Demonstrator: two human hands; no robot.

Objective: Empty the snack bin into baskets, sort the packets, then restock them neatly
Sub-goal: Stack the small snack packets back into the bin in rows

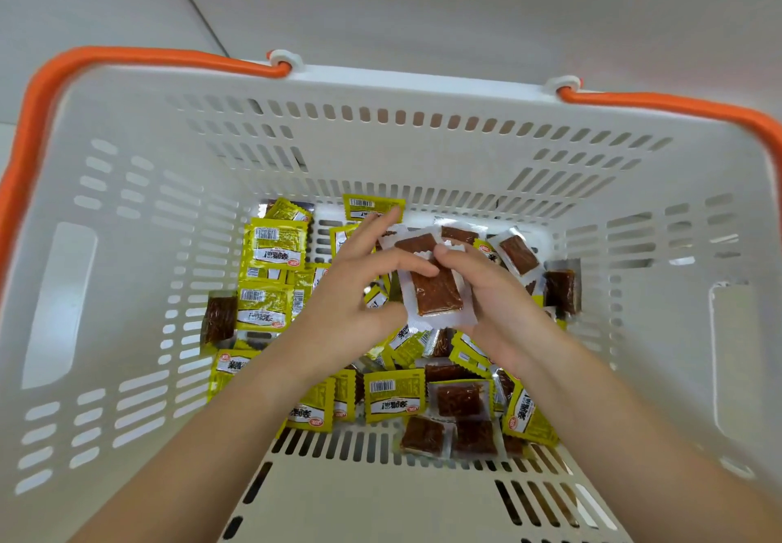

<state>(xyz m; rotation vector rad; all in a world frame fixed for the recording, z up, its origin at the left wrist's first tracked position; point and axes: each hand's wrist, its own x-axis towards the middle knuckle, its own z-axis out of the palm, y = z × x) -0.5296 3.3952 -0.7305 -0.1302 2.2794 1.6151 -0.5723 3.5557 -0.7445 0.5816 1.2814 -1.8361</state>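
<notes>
Head view: both hands pinch one clear packet over basket.

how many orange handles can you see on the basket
2: one orange plastic handle curves round the left rim of the white slotted plastic basket, the other orange plastic handle round its right rim. None seem hidden.

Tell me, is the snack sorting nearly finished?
Not yet. Done: packets already lie in the white basket. In hand: the left hand and right hand hold a clear packet. Left: yellow packets and clear ones still lie mixed, so sorting and restocking remain.
</notes>
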